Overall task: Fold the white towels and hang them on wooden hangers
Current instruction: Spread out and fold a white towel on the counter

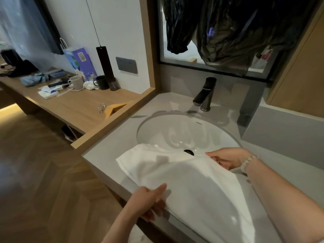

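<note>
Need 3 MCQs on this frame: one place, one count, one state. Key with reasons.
1. Where is the wooden hanger? A) on the wooden desk B) on the floor C) on a rail
2. How many mugs stand on the desk? A) one B) two C) four
3. The white towel is: A) hung up B) rolled C) held by both hands over the basin
Key: 1A, it lies on the desk; 2B, one light mug, one black mug; 3C, left hand and right hand each grip an edge.
</note>
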Demonstrator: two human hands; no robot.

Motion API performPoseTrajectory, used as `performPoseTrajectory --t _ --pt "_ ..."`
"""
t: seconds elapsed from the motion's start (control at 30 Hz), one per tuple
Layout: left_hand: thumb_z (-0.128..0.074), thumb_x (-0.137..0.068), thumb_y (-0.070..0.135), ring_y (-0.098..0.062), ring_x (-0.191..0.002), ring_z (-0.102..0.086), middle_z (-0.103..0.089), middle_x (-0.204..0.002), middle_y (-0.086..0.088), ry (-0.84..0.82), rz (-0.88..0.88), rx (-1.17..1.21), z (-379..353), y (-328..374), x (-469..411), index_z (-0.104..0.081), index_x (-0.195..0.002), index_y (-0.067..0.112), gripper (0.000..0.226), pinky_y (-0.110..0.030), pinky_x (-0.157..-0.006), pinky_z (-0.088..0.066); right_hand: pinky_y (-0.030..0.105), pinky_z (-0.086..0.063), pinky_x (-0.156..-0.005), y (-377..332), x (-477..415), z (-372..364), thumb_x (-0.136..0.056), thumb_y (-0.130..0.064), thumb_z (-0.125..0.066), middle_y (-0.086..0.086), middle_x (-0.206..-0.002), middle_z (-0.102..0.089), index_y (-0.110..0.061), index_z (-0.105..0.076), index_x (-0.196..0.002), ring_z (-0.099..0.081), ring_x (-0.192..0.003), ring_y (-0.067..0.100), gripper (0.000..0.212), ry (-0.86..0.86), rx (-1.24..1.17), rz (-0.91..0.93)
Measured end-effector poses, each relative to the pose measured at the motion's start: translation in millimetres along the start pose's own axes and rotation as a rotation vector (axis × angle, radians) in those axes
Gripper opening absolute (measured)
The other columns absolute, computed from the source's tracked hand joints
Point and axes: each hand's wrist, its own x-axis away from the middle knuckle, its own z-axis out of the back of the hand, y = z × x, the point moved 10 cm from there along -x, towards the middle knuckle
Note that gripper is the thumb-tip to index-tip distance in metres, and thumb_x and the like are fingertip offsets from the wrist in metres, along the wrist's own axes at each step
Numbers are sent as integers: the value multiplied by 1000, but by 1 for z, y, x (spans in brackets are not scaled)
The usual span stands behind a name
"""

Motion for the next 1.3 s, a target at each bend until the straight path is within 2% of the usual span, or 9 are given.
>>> performPoseTrajectory --t 0.07,0.2,0.3,0.43,0.63,0.8,1.0,1.17,1.3 --pt "-56 -90 48 -12 -42 -55 -73 -70 -10 -38 -13 20 -17 1 -1 -70 -65 7 50 -20 -47 -47 24 -53 -59 -1 -1 -5 -97 -22 -47 5 -74 -70 -7 -67 -84 -67 -59 14 28 -59 -106 52" --pt "-59 -91 36 -10 -40 -54 -73 -81 -17 -72 -14 46 -19 -3 -6 -62 -59 6 44 -20 -48 -49 17 -49 -46 5 4 0 -93 -9 -42 5 -55 -65 -7 -71 -55 -62 -46 14 48 -48 -114 42" --pt "-60 -91 32 -10 -37 -51 -73 -76 -16 -62 -31 74 -16 -3 -4 -59 -59 5 42 -19 -44 -46 26 -56 -67 5 15 0 -82 1 -46 9 -82 -73 -6 -77 -80 -71 -69 18 32 -150 -106 47" --pt "-59 -92 33 -9 -37 -51 -73 -79 -18 -93 -32 44 -19 -3 -4 -61 -57 5 45 -18 -41 -43 25 -57 -61 7 30 -5 -74 1 -68 7 -81 -74 -6 -76 -90 -71 -69 15 19 -323 70 14" --pt "-60 -91 34 -9 -39 -54 -71 -64 -9 -113 -44 21 -17 -4 -5 -59 -53 9 45 -18 -43 -44 12 -30 -40 -19 31 8 -95 -7 -50 -10 -47 -45 -14 -56 -82 -35 -37 0 16 -11 464 98" --pt "-61 -91 30 -9 -38 -54 -67 -56 -3 -106 -53 58 -14 -7 -3 -53 -59 9 38 -18 -44 -45 23 -53 -73 -30 37 34 -89 -29 -64 -11 -76 -67 -23 -70 -80 -63 -71 8 13 243 674 163" --pt "-56 -90 46 -10 -40 -53 -67 -58 -3 -90 -20 59 -16 -9 2 -63 -78 5 43 -19 -44 -44 25 -44 -73 17 42 39 -65 -68 -66 3 -80 -62 -14 -69 -80 -55 -69 17 56 134 461 -19" --pt "-50 -95 40 -14 -37 -49 -65 -61 -13 -27 -5 339 -15 -6 1 -59 -95 2 39 -17 -36 -35 26 -50 -86 8 52 26 -78 -33 -75 8 -110 -67 -7 -67 -104 -62 -86 17 38 72 804 0" --pt "-47 -94 47 -15 -41 -45 -61 -56 -9 149 -28 339 15 -7 -11 -59 -84 2 48 -21 -44 -34 29 -45 -97 1 54 33 -80 -40 -72 1 -112 -64 -15 -61 -116 -59 -100 17 46 211 919 22"
